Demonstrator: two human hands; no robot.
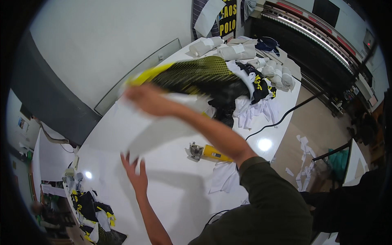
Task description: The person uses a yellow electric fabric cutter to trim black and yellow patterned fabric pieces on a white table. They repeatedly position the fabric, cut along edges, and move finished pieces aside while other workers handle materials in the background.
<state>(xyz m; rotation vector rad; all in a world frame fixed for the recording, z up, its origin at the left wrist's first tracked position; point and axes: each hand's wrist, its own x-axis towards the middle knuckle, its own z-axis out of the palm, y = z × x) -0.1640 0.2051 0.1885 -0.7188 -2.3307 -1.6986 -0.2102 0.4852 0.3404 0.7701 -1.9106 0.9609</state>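
My right arm stretches across the white table (179, 167). At its end my right hand (148, 100), smeared by motion, is closed on the edge of a yellow and black patterned fabric piece (196, 73). The cloth hangs in the air, its far end over a heap of cut fabric. My left hand (136, 173) hovers over the near left part of the table, fingers spread and holding nothing. Between my right forearm and the tabletop lies a yellow electric cloth cutter (213, 153), its metal head to the left and its rear hidden by my arm.
White fabric rolls (237, 52) crowd the far end. White scraps (253, 113) lie by the heap, and another white cloth (226, 177) beside the cutter. Black and yellow pieces (87, 206) pile at the lower left. A black cable (281, 119) crosses the right edge; a wide printer (310, 41) stands beyond.
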